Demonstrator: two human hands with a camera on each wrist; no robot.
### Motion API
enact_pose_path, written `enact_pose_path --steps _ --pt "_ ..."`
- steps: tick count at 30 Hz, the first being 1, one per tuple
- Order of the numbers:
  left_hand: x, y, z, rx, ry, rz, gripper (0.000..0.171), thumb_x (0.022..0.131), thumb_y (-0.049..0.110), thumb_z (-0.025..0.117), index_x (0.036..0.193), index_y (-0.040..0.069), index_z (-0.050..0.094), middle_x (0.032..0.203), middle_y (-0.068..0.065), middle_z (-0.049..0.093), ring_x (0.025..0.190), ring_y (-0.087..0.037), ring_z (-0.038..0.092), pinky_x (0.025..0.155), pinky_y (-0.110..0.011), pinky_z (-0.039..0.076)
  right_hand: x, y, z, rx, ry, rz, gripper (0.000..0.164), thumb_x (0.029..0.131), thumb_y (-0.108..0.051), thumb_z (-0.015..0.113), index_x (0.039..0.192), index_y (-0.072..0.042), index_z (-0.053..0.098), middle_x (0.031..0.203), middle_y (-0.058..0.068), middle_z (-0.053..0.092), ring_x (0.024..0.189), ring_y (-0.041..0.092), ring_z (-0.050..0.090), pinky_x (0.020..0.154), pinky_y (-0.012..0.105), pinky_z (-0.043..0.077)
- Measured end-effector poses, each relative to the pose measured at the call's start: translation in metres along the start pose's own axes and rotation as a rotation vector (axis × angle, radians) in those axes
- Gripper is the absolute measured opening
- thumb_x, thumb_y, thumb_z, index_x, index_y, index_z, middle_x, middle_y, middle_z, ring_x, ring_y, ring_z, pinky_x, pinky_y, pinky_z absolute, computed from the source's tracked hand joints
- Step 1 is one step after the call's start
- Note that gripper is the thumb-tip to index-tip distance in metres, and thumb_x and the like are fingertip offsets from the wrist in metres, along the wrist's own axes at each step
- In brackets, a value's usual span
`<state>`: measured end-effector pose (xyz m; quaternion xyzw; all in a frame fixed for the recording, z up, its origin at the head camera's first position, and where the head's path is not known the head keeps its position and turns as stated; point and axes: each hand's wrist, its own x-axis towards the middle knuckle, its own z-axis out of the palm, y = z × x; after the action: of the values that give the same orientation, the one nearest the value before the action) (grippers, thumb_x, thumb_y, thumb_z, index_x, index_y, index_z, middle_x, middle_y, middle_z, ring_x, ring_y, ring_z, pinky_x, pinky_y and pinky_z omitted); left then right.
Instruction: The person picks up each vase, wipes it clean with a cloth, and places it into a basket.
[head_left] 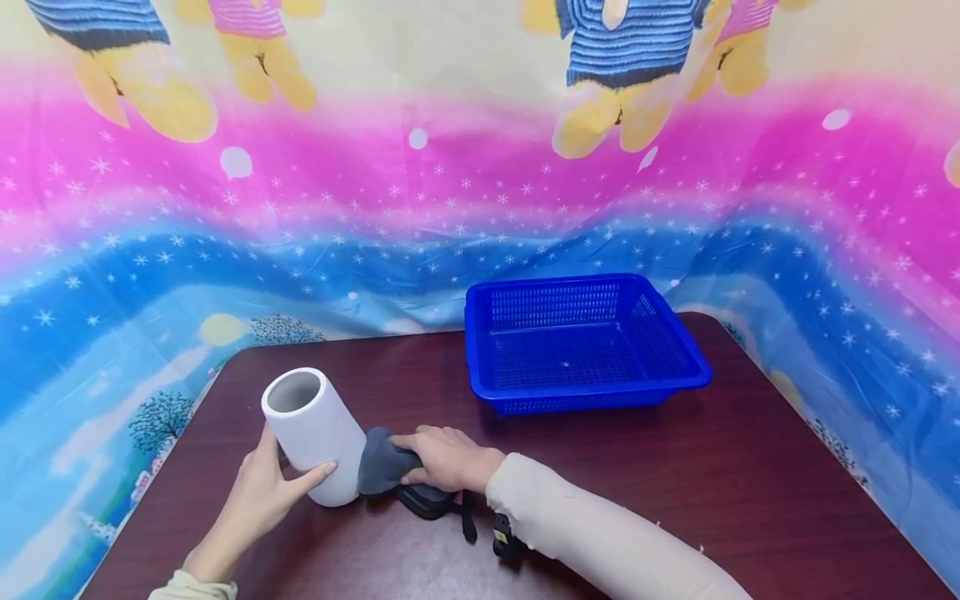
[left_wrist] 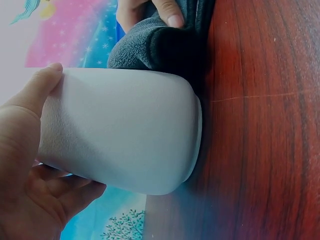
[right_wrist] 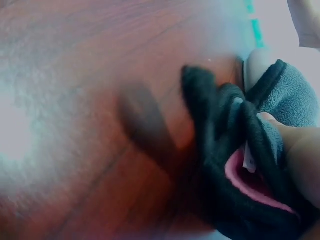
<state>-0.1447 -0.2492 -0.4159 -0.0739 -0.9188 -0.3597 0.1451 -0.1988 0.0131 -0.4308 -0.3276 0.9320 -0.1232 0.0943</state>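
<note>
A smooth white cylindrical vase with an open top is at the left front of the table, its base on or just above the surface. My left hand holds it from the left, thumb on the near side and fingers behind; the left wrist view shows thumb and fingers on opposite sides of the vase. On its right side lies a grey fleecy cloth, bunched in my right hand. In the right wrist view the cloth has dark edging, a pink inner part and a small white tag.
Behind and to the right, a blue perforated plastic basket stands on the dark red-brown table. A patterned curtain hangs around the table's far and side edges. A black strap device shows under the right sleeve.
</note>
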Motion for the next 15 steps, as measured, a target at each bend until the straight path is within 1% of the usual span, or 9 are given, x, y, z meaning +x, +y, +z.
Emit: enact_pose_path --steps 3,6,9,13,15 --pt "0.000 0.000 0.000 -0.004 -0.004 0.000 0.093 0.078 0.029 0.089 0.149 0.009 0.032 0.122 -0.020 0.068 0.097 0.015 0.054 0.076 -0.021 0.056 -0.001 0.003 -0.003 -0.001 0.008 -0.010 0.062 0.092 -0.043 0.073 0.149 -0.033 0.050 0.126 0.001 0.066 0.107 0.014 0.064 0.085 0.027 0.054" --pt "0.000 0.000 0.000 -0.009 -0.010 -0.003 0.093 0.078 0.030 0.088 0.149 0.009 0.032 0.124 -0.019 0.068 0.098 0.015 0.054 0.076 -0.021 0.056 -0.002 0.006 -0.008 -0.001 0.030 -0.024 0.062 0.092 -0.043 0.073 0.149 -0.032 0.050 0.126 0.001 0.066 0.108 0.014 0.064 0.084 0.028 0.054" --pt "0.001 0.001 0.000 -0.008 -0.011 -0.006 0.093 0.078 0.030 0.088 0.149 0.009 0.032 0.124 -0.019 0.068 0.099 0.009 0.058 0.076 -0.022 0.057 -0.004 0.008 -0.014 0.003 0.055 -0.040 0.062 0.093 -0.043 0.071 0.150 -0.031 0.049 0.128 0.001 0.066 0.110 0.014 0.064 0.084 0.028 0.054" --pt "0.001 0.003 0.000 -0.002 -0.013 -0.014 0.092 0.079 0.030 0.088 0.149 0.008 0.032 0.123 -0.021 0.067 0.100 -0.004 0.066 0.075 -0.022 0.057 -0.006 0.009 -0.023 0.018 0.084 -0.055 0.063 0.094 -0.043 0.069 0.152 -0.031 0.046 0.128 -0.001 0.065 0.111 0.012 0.064 0.082 0.027 0.054" --pt "0.001 0.003 0.000 -0.006 -0.015 -0.015 0.092 0.079 0.029 0.088 0.149 0.008 0.032 0.124 -0.021 0.067 0.100 -0.003 0.065 0.075 -0.022 0.057 -0.006 0.009 -0.028 0.025 0.099 -0.059 0.063 0.095 -0.043 0.069 0.152 -0.030 0.045 0.128 -0.001 0.065 0.110 0.012 0.064 0.080 0.026 0.054"
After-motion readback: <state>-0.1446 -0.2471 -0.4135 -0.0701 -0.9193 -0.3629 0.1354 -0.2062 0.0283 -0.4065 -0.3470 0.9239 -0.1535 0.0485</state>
